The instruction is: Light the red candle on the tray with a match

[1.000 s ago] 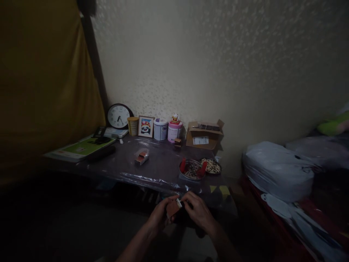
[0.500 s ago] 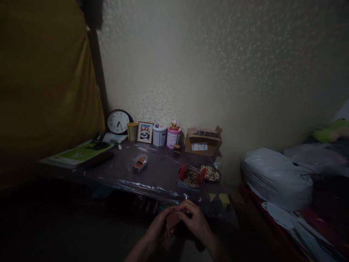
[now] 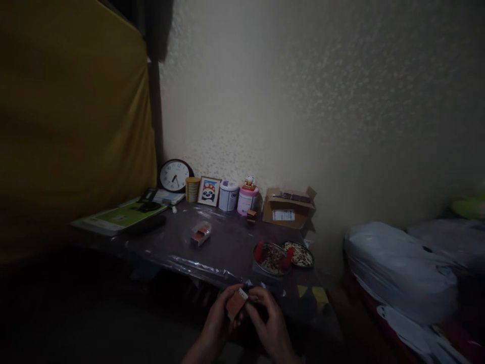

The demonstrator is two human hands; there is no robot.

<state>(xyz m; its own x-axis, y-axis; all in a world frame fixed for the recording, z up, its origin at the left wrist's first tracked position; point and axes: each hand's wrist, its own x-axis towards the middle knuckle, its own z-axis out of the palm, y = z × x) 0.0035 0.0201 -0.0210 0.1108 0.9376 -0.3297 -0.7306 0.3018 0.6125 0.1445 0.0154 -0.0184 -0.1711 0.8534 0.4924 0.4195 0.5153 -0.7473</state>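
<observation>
The dim tabletop point(image 3: 231, 242) lies beyond my left hand point(image 3: 216, 316), which grips a small box point(image 3: 235, 305); my right hand point(image 3: 270, 321), just beside, has uncovered its white end point(image 3: 243, 292); whether it pinches anything, I cannot tell.

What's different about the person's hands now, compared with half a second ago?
The right hand has drawn back rightward from the white end of the reddish-brown piece, uncovering it. The left hand still holds the piece. The wrapped pack and clock stayed put.

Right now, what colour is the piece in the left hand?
The piece is reddish brown, whitish along one end; the head view shows it.
</observation>
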